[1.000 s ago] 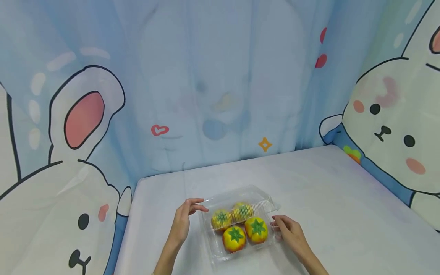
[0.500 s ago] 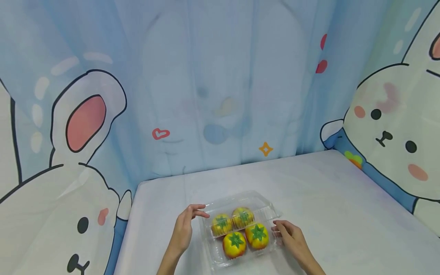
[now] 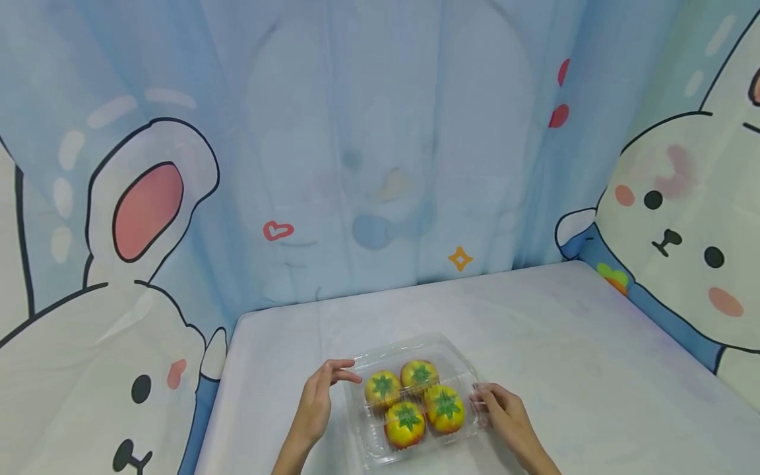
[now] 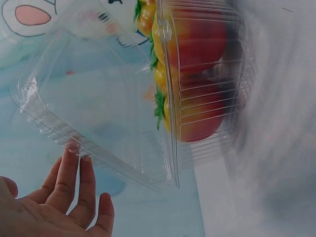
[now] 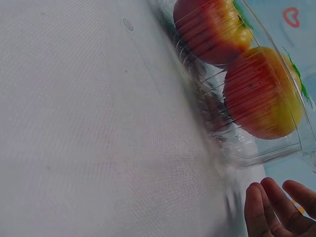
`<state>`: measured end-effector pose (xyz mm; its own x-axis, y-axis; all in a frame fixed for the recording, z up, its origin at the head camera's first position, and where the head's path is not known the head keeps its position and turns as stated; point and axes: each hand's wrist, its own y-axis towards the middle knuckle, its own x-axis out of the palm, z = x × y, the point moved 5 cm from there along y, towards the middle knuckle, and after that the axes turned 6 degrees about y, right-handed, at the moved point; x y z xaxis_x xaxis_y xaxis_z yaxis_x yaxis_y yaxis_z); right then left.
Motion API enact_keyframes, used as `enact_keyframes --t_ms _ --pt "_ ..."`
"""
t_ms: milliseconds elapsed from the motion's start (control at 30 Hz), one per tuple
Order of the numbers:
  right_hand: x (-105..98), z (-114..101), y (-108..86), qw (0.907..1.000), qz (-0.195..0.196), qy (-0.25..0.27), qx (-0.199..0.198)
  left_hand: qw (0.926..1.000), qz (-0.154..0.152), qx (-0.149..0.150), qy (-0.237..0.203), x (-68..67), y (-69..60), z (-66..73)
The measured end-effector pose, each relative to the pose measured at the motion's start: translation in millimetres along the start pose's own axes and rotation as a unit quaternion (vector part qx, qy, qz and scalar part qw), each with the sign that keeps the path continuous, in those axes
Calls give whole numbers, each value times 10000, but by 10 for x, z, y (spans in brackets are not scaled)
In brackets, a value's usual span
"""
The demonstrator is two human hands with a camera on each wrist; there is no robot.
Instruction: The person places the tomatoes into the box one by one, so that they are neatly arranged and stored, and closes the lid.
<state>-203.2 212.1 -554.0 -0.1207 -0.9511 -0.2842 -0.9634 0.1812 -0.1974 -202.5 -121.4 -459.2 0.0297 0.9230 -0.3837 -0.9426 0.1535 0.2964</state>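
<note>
A clear plastic clamshell box rests on the white table, holding several yellow-and-red fruits with green leafy tops. Its hinged lid stands partly raised, slanting above the fruits in the left wrist view. At the box's left side, my left hand touches the lid's edge with extended, spread fingertips. My right hand is beside the box's right side. In the right wrist view its fingers are slightly bent, just off the box's corner, and hold nothing.
The white-covered table extends around the box. Behind it hangs a light blue curtain printed with white rabbits, one on each side.
The lid has tilted down toward the near side, its ridged edge leaving the two back fruits. Both hands stay at the box's sides. The head view has shifted slightly.
</note>
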Motion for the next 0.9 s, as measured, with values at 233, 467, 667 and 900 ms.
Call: enact_keyframes --t_ms 233,467,667,900 --pt "-11 -9 6 10000 3 4 -45 10000 -30 31 -6 16 -5 -2" --pt "-14 14 -13 9999 92 -70 -63 9999 -105 -76 63 31 -49 -40" --pt "-21 32 -20 9999 103 -109 -86 9999 -154 -20 64 45 -70 -51" --pt "-43 36 -20 9999 110 20 -112 9998 -182 -28 57 66 -91 -61"
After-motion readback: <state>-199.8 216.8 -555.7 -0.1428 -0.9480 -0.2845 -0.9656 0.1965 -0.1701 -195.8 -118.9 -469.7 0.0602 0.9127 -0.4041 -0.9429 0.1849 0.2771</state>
